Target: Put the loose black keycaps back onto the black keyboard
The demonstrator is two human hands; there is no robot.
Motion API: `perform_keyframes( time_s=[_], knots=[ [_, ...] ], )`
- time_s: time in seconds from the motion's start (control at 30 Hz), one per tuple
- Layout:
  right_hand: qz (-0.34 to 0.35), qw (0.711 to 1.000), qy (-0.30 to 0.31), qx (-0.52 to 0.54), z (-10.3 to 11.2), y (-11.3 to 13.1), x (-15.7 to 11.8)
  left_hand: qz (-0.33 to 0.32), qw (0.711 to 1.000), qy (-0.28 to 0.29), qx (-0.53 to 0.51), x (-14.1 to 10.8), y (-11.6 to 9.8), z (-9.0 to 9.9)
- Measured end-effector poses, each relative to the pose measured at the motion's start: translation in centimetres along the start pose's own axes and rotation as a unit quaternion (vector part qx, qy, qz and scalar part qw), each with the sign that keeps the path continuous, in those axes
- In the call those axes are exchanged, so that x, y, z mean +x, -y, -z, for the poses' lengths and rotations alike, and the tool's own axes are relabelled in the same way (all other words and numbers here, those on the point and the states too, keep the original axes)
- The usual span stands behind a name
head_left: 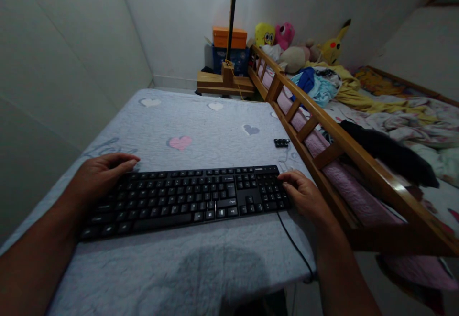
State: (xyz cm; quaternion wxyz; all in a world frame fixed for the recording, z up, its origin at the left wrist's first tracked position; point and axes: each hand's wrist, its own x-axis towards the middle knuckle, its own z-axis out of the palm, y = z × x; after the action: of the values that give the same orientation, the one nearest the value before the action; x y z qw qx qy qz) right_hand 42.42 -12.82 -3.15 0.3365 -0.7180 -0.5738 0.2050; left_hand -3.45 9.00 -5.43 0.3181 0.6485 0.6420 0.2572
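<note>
A black full-size keyboard (179, 196) lies flat and slightly slanted on a cloth-covered table, keys up. My left hand (103, 170) is closed at its far left corner, thumb and fingers close together, hiding the keys there. At the opposite end, my right hand (301, 189) grips the right edge beside the number pad, fingertips on the rim. A thin bright streak shows among the keys right of the space bar; what it is, I cannot tell. Beyond the right hand sits a small cluster of black pieces (281, 142) resembling loose keycaps.
The pale blue cloth (215, 129) has heart prints. A black cable (296, 246) runs from the keyboard over the front edge. Along the right stands a wooden bed rail (315, 110), with bedding and plush toys behind. An orange box (229, 38) and a wooden stand (225, 82) are at the back.
</note>
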Motion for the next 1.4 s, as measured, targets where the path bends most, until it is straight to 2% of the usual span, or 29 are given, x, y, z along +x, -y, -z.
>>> perform_keyframes(
  time_s=[0.3,0.77,1.07,1.4],
  knots=[
    [0.013,0.998,-0.015,-0.068,-0.4,0.9,0.0,0.011,1.0,0.002,-0.008,-0.3,-0.4,0.2],
    [0.012,0.998,-0.022,-0.049,-0.5,0.3,0.0,0.013,1.0,-0.003,0.002,-0.7,-1.3,0.3],
    [0.017,0.998,-0.038,-0.056,-0.5,0.9,-0.1,0.014,1.0,-0.001,-0.005,-0.5,-0.8,0.2],
    [0.03,0.996,-0.045,-0.074,-1.0,0.4,-0.2,0.009,1.0,-0.002,0.004,-0.3,-0.5,0.2]
  ],
)
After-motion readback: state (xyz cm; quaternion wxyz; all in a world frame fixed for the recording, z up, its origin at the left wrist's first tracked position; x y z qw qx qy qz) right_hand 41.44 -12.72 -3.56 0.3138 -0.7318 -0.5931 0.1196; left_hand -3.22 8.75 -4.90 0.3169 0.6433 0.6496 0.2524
